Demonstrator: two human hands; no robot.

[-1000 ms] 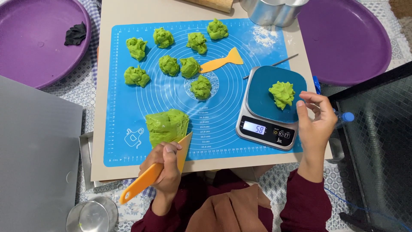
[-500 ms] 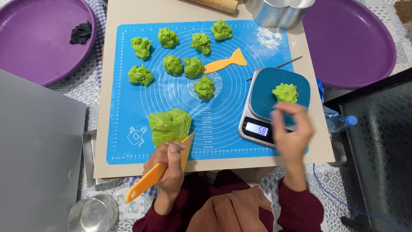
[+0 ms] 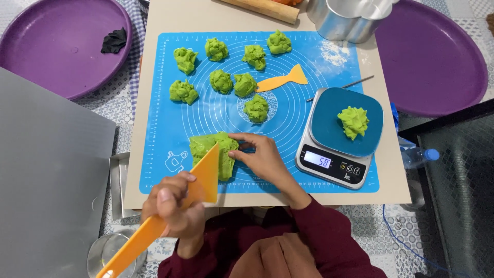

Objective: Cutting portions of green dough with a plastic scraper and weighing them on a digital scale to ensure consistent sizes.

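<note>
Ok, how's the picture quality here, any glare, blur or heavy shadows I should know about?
Head view: light is even and soft, with only faint shadows under the dough pieces; a mild sheen shows on the right purple tray and the metal tin; the scale display stays readable; the left hand and scraper look slightly soft, the right hand on the dough block is sharp.

Mat (image 3: 164, 128) lay on board (image 3: 391, 190), scale (image 3: 337, 164) on mat's right edge with one dough lump (image 3: 353, 122) on it. Eight dough pieces (image 3: 222, 81) sat at mat's far half, fish cutter (image 3: 280, 80) right of them. Dough block (image 3: 216, 152) near front, scraper (image 3: 200, 177) over it, right hand (image 3: 262, 157) touching its right side, left hand (image 3: 172, 208) in front.
</note>
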